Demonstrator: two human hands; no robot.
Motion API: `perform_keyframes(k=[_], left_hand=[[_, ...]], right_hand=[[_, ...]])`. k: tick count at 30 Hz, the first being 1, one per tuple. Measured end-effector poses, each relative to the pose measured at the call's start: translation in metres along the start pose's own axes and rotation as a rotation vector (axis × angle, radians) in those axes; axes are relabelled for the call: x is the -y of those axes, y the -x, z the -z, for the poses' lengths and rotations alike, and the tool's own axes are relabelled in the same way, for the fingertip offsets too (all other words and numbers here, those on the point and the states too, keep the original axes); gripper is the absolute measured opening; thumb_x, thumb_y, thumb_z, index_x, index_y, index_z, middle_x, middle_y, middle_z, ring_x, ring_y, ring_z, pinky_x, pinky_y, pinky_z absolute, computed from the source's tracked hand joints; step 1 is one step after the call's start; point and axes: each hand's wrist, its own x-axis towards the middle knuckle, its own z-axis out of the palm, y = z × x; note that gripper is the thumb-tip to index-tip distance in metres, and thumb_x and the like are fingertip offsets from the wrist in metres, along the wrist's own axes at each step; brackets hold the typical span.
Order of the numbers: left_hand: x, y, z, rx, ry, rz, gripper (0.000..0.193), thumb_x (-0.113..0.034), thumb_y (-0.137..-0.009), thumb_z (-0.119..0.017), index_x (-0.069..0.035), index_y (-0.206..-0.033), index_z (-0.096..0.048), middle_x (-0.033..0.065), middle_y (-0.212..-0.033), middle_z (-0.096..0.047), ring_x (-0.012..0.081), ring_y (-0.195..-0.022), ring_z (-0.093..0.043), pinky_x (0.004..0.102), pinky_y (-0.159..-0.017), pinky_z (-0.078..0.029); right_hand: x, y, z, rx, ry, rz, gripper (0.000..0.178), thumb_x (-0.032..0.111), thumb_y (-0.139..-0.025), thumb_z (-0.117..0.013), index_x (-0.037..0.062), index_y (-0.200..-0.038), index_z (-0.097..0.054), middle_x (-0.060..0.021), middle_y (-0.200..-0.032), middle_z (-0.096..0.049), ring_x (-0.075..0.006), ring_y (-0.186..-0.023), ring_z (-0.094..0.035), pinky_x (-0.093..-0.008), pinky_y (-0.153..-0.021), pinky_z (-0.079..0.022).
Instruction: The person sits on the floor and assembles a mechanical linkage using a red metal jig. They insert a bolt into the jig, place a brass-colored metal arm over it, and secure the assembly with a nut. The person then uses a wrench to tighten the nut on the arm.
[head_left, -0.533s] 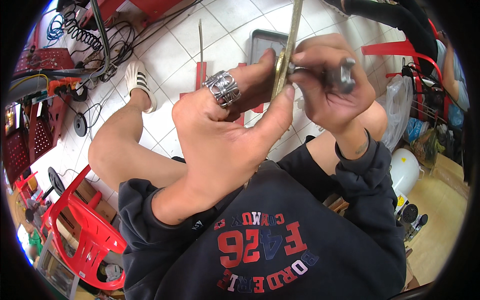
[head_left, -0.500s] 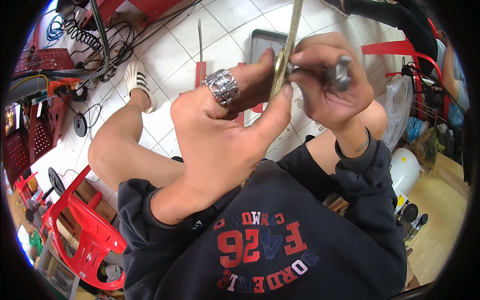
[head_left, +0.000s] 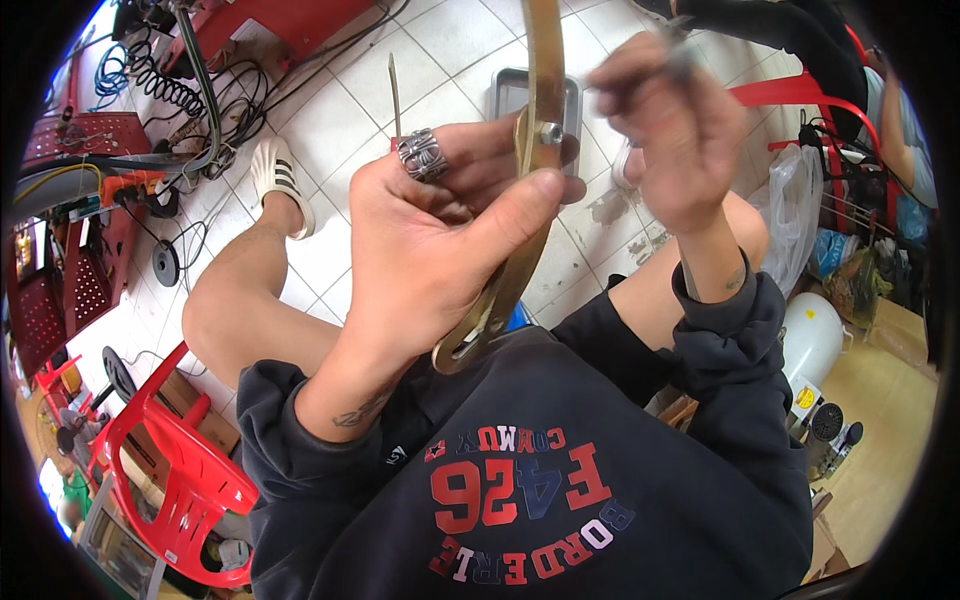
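My left hand grips a long, flat brass-coloured metal bar near its middle, with the thumb on one side and the fingers behind it. The bar stands tilted, its slotted lower end close to my sweatshirt. A small silver nut or bolt end sits on the bar just above my thumb. To the right, apart from the bar, my right hand is raised and smeared by motion. Its fingers are closed around a dark grey metal tool, whose exact kind is too blurred to tell.
A grey tray lies on the tiled floor beyond the bar. Black cables run at the upper left, and a red plastic chair stands lower left. At right are a white tank, a clear plastic bag and another person's arm.
My right hand has pulled away from the bar, up and to the right, with the grey tool. The bar has turned in my left hand, exposing the nut and the slotted end.
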Motion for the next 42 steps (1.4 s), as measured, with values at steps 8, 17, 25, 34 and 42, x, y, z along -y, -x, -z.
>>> perform_keyframes(k=[8,17,25,34,42], left_hand=[[0.008,-0.009,-0.004,0.046,0.133,0.049,0.037,-0.01,-0.098,-0.066,0.013,-0.123,-0.053,0.027,-0.122,-0.065,0.0281,-0.105,-0.071,0.0361,-0.078,-0.063],[0.01,-0.009,-0.01,0.084,0.088,0.075,0.043,-0.008,-0.097,-0.066,0.012,-0.127,-0.044,0.0256,-0.119,-0.068,0.0268,-0.093,-0.074,0.0366,-0.076,-0.064],[0.015,-0.008,-0.011,0.006,-0.002,0.0,0.048,0.0,-0.093,-0.07,0.013,-0.131,-0.044,0.0239,-0.111,-0.071,0.0251,-0.089,-0.073,0.0344,-0.078,-0.062],[0.011,-0.009,-0.002,0.043,-0.047,0.033,0.053,0.0,-0.092,-0.071,0.016,-0.135,-0.045,0.0231,-0.11,-0.07,0.022,-0.09,-0.072,0.0337,-0.08,-0.061],[0.016,-0.019,0.01,-0.037,-0.116,0.019,0.055,-0.001,-0.094,-0.069,0.015,-0.139,-0.042,0.0236,-0.112,-0.07,0.0195,-0.097,-0.071,0.0302,-0.084,-0.06]], right_hand=[[0.002,-0.013,0.053,-0.102,-0.629,0.049,0.034,0.034,-0.109,-0.044,0.0055,-0.097,-0.056,-0.0005,-0.081,-0.045,-0.0099,-0.07,-0.039,-0.027,-0.064,-0.034],[0.006,-0.009,0.005,-0.586,-0.399,-0.502,0.04,0.044,-0.106,-0.05,0.0119,-0.083,-0.059,0.004,-0.058,-0.044,-0.0073,-0.042,-0.034,-0.0237,-0.039,-0.027],[-0.002,0.0,0.007,-0.4,-0.351,-0.328,0.025,0.028,-0.102,-0.062,0.0066,-0.091,-0.068,-0.0031,-0.068,-0.06,-0.0066,-0.044,-0.044,-0.0203,-0.042,-0.032],[-0.007,0.0,-0.002,-0.48,-0.283,-0.346,0.022,0.025,-0.101,-0.065,0.0054,-0.091,-0.066,-0.0035,-0.068,-0.06,-0.009,-0.047,-0.048,-0.0226,-0.043,-0.037],[-0.016,0.01,-0.041,-0.693,-0.335,-0.38,0.028,0.026,-0.097,-0.071,-0.0013,-0.092,-0.066,-0.0076,-0.068,-0.064,-0.012,-0.049,-0.057,-0.0248,-0.045,-0.044]])
